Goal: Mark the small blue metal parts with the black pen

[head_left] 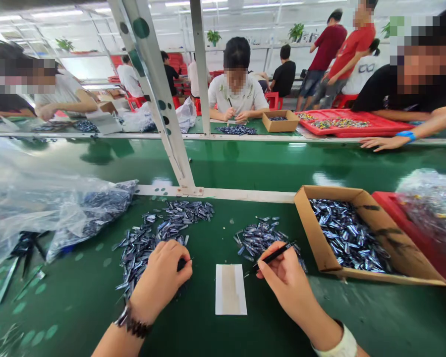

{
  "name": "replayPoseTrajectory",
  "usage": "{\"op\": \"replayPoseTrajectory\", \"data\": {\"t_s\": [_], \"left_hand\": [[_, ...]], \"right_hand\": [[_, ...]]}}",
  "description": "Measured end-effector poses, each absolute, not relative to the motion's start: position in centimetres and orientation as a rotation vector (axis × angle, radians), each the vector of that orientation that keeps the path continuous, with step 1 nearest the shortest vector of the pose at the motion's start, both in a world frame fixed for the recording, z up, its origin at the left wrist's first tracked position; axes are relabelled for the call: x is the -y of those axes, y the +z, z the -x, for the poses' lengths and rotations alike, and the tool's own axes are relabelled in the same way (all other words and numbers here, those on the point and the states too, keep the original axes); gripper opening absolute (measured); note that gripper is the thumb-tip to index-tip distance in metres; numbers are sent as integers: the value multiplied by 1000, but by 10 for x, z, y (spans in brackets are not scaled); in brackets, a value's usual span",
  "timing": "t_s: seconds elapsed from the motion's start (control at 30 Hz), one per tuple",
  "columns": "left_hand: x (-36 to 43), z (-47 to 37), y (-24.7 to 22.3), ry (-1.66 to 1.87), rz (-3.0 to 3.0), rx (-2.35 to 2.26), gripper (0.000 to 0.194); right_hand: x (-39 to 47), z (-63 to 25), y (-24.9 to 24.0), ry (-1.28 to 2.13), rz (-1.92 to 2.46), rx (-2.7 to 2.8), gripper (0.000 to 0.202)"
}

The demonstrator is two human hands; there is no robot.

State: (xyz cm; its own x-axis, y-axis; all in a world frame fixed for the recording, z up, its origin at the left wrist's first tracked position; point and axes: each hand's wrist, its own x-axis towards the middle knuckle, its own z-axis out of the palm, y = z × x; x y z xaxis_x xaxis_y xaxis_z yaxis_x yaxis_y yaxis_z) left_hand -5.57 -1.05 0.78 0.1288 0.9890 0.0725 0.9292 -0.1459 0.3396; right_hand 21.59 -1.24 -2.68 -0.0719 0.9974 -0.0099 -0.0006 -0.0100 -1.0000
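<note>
My left hand (167, 270) is closed at the front edge of a loose pile of small, dark, shiny strips (144, 248). A small dark piece (181, 264) shows between its thumb and fingers; most of it is hidden. In my right hand (286, 277) is a slim black pen-like tool (278, 253), pinched between thumb and fingers, its thin tip pointing down and left. Between my hands lies a white card (231, 310) with a beige band down its middle. A smaller pile of the same strips (262, 238) sits behind my right hand.
At right stands a cardboard box (308, 233) of dark strips, beside a red tray (390, 201) with a plastic bag. A clear bag (78, 218) of strips lies at left. A white metal post (163, 109) rises behind the piles. People sit across the green belt (245, 163).
</note>
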Motion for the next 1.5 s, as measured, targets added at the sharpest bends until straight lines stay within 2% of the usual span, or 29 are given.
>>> {"op": "replayPoseTrajectory", "data": {"t_s": [0.17,0.33,0.5,0.67,0.83,1.5], "left_hand": [[33,23,4,739,-2151,-1608,22],[56,-1,-8,831,-1978,-1494,13],[61,-5,-21,849,-2065,-1432,15],[64,-3,-25,881,-2150,-1488,29],[64,-5,-21,806,-2145,-1495,22],[63,-8,-20,802,-2198,-1425,22]], "right_hand": [[16,-215,-24,1431,1165,1358,24],[18,-215,-25,1463,1174,1485,14],[18,-216,-28,1480,1168,1525,13],[17,-214,-27,1476,1156,1527,12],[15,-213,-28,1492,1176,1488,13],[13,-212,-28,1476,1192,1510,14]]}}
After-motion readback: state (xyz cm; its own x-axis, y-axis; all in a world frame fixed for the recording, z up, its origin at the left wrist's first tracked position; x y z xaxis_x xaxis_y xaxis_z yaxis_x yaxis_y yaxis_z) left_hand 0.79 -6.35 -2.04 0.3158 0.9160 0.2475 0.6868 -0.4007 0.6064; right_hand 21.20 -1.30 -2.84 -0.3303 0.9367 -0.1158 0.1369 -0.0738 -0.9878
